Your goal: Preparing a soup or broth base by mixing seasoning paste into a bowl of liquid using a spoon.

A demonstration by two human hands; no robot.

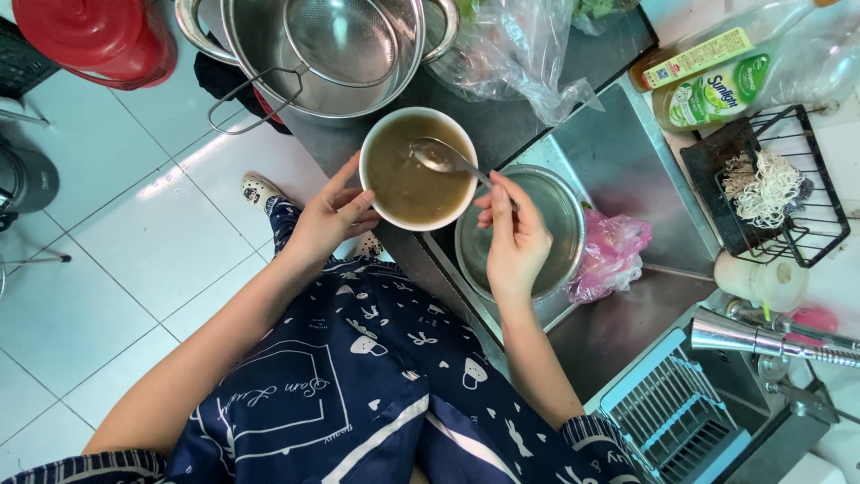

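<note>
While your left hand point(330, 215) cups the white bowl point(418, 168) of brown soup at its 8 o'clock rim, grip clenched on it, your right hand point(515, 237) pinches the metal spoon point(443, 158), tip dipped in the soup. Bowl sits at the dark worktop point(488, 125) edge; steel basin point(555, 206) in the sink point(627, 161) at its 4 o'clock, pot with strainer point(345, 40) at 11.

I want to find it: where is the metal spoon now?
In the head view, the metal spoon is held by the right hand, dipped in the white bowl of brown soup.

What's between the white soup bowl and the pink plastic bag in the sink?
In the head view, a round metal bowl lies between white bowl and pink bag, partly under the right hand.
</note>
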